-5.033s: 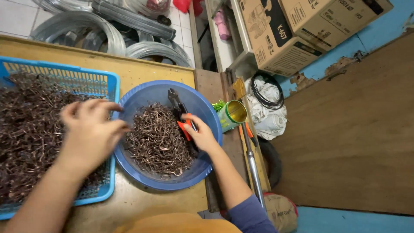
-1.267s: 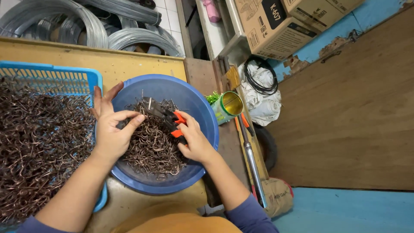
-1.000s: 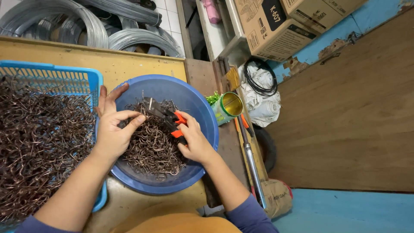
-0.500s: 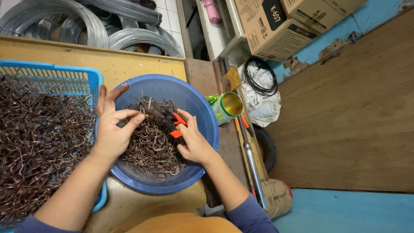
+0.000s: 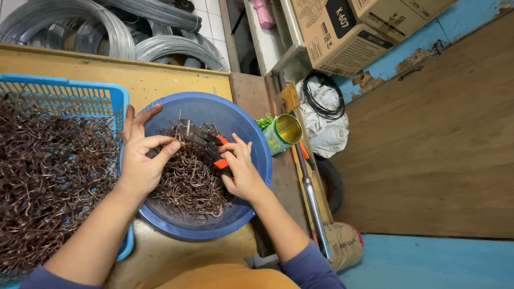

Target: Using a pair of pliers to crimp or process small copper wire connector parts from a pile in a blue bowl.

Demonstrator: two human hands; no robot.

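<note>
My right hand (image 5: 243,174) clamps orange-handled pliers (image 5: 206,143); my left hand (image 5: 140,163) pinches a wire hook (image 5: 179,140) at their tip. Beneath both, the bowl (image 5: 251,144) holds some hooks; the basket (image 5: 115,99) left of them remains heaped.

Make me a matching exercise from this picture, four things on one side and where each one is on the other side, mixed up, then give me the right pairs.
Things:
1. pliers with orange handles
2. blue basket
3. green tin can
4. coils of grey wire

Places:
A. behind the yellow bench, at the top of the view
B. in the right hand, over the blue bowl
C. left of the bowl, full of bent brown wire pieces
D. lying on its side just right of the bowl

Pairs: 1-B, 2-C, 3-D, 4-A
</note>
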